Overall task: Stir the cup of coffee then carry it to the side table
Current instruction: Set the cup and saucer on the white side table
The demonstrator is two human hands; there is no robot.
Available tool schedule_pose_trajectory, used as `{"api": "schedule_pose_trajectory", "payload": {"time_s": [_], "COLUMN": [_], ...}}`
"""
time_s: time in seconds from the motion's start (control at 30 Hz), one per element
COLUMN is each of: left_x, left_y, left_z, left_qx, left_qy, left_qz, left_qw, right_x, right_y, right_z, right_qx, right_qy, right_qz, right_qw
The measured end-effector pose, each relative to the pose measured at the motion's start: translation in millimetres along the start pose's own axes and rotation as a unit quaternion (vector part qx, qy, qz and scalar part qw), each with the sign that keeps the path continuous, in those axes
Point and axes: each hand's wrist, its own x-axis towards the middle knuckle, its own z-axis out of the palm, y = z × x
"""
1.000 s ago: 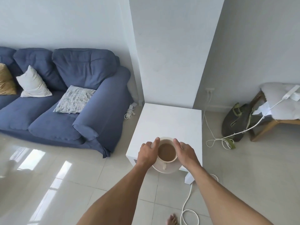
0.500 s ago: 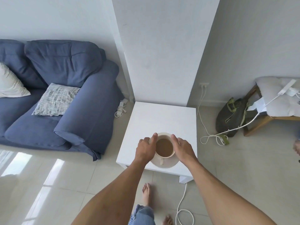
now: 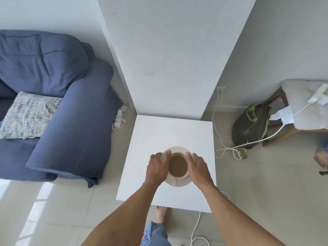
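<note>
A cream cup of coffee point(image 3: 178, 165) sits on a cream saucer point(image 3: 179, 182), with its handle pointing toward me. Both are over the near middle of the white side table point(image 3: 170, 132). My left hand point(image 3: 157, 167) grips the saucer's left edge and my right hand point(image 3: 197, 168) grips its right edge. Whether the saucer rests on the table or hovers just above it, I cannot tell. No spoon is visible.
A blue sofa point(image 3: 58, 107) with a striped cushion stands to the left. A white pillar point(image 3: 170, 55) rises behind the table. White cables point(image 3: 225, 150), a dark bag point(image 3: 250, 125) and a wooden chair with a cushion point(image 3: 305, 107) lie right. Another person's foot point(image 3: 321, 158) shows at far right.
I have stepped closer, so the table now fills more of the view. The cup and saucer have gone from the table's front edge to over its near middle, still in both hands.
</note>
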Motion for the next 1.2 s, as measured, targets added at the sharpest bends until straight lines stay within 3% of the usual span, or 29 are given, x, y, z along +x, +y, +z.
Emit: {"api": "schedule_pose_trajectory", "payload": {"time_s": [0.6, 1.2], "left_x": [143.3, 233.4], "left_y": [-23.4, -109.2], "left_z": [36.8, 88.8], "left_qx": [-0.015, -0.006], "left_qy": [-0.014, -0.024], "left_qz": [0.001, -0.023], "left_qw": [1.000, 0.999], "right_x": [131.6, 203.6], "right_y": [19.9, 87.4], "right_z": [55.7, 136.9], "right_qx": [-0.003, 0.020], "right_qy": [0.005, 0.000], "right_qz": [0.051, 0.084], "right_qw": [0.999, 0.996]}}
